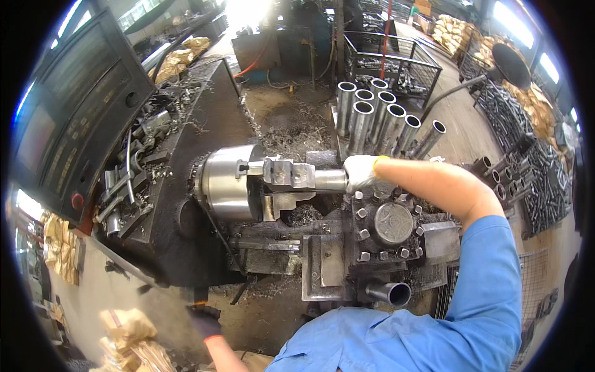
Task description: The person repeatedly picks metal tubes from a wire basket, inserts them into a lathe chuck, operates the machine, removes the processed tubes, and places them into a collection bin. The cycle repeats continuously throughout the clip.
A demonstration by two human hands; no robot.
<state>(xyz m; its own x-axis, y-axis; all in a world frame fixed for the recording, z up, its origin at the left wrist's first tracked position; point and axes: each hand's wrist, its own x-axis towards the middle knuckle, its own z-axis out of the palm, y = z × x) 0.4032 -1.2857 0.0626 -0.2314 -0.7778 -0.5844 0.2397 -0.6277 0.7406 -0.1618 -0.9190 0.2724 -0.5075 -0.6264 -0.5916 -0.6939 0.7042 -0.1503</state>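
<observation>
A bright metal tube (330,180) sits in the jaws (288,175) of a lathe chuck (229,183) and points right. My right hand (361,173), in a white glove with a yellow cuff, is closed round the tube's free end. Low on the left, beneath the machine bed, is my left hand (206,321) in a dark glove with a red-orange cuff. Its fingers are dim and smeared, close to a dark upright piece (198,295) with an orange band; whether they grip it I cannot make out. Just nearer than the tube stands the bolted tool post (393,223).
Several upright tubes (362,118) stand behind my right forearm. Another short tube (393,293) projects beside the tool post. Loose metal parts and shavings lie on the headstock top (180,133). A control panel (74,118) rises at left; a round lamp (511,65) hangs at right.
</observation>
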